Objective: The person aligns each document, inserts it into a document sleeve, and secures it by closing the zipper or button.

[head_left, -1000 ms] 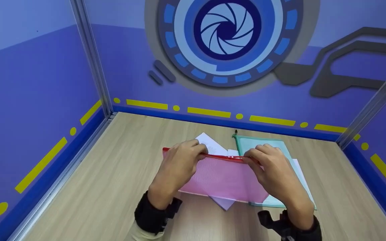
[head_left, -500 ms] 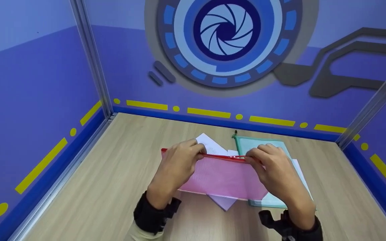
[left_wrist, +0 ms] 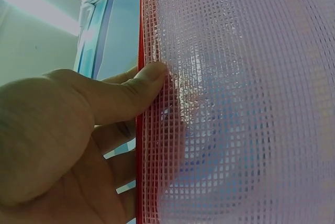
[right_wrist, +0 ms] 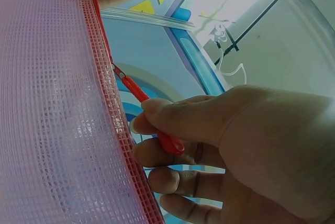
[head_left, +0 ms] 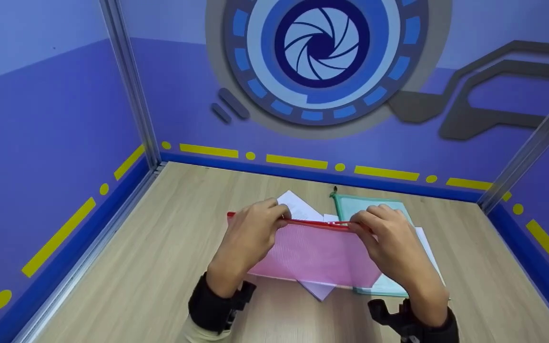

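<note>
A pink mesh zipper pouch [head_left: 312,255] with a red zipper edge [right_wrist: 107,90] is held upright above the table. My left hand [head_left: 250,233] pinches its top edge left of the middle, thumb on the mesh side in the left wrist view. With thumb and index finger, my right hand [head_left: 391,238] pinches the red zipper pull [right_wrist: 135,88], which stretches taut from the metal slider [right_wrist: 118,70]. The slider sits between both hands along the zipper. The right hand's other fingers curl loosely beside the pouch edge.
Behind the pouch lies a white paper [head_left: 298,206], set diagonally, its near corner showing below the pouch. A green-edged zipper pouch [head_left: 372,204] lies to the right, with white paper [head_left: 424,243] at its right side. Purple-blue panels [head_left: 184,100] wall the wooden table [head_left: 160,247].
My left hand and the pouch's left end have shifted slightly left. The right hand has moved slightly right, still pinching the zipper pull.
</note>
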